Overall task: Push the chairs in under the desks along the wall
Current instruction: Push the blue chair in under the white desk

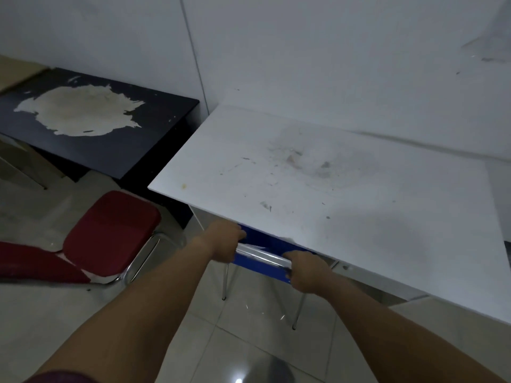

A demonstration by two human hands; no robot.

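A blue chair (265,251) with a chrome top rail and chrome legs stands mostly under the white desk (318,183); only its backrest top and rear legs show. My left hand (224,239) grips the left end of that rail. My right hand (307,275) grips the right end. A red padded chair (113,233) with a chrome frame stands out on the floor to the left, in front of the black desk (110,142), whose top has a large worn pale patch.
Both desks stand against a white wall (304,51). Pale glossy floor tiles (237,341) lie below me. Part of another pale desk shows at the far left edge (13,76). A narrow gap separates the black and white desks.
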